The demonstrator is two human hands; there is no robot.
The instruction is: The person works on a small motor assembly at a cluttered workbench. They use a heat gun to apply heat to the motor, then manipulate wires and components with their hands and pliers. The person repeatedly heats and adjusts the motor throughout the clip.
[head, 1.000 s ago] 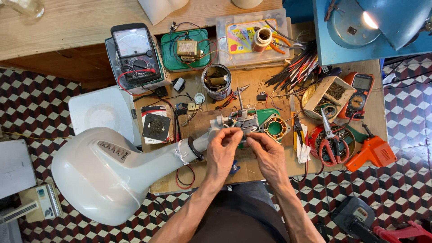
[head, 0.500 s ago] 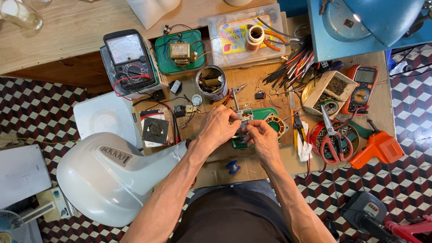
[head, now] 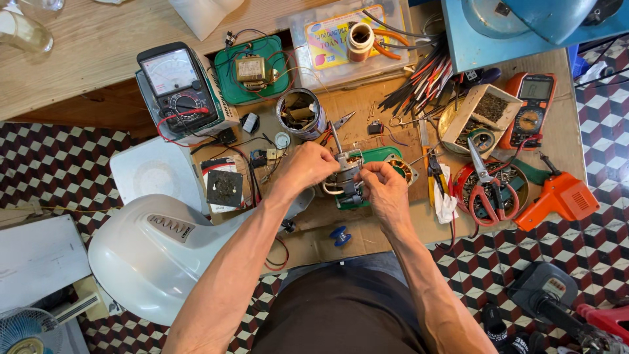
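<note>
A small fan motor [head: 347, 176] with a metal shaft pointing away from me sits over a green holder [head: 380, 157] on the workbench. My left hand [head: 306, 167] grips the motor from the left, fingers curled on its top. From the right, my right hand [head: 383, 190] pinches the motor's side near its wires. A white fan body [head: 157, 252] lies at my left, its neck running under my left forearm toward the motor.
An analog multimeter [head: 180, 85], a green board with a transformer [head: 249, 69], a tin of parts [head: 300, 113], red scissors [head: 488, 187], an orange soldering gun [head: 557, 196], an orange digital meter [head: 532, 108] and a blue spool [head: 340, 236] crowd the bench.
Both hands have moved up the bench and closed in on the motor from either side. The view has shifted slightly, with the fan body lower left.
</note>
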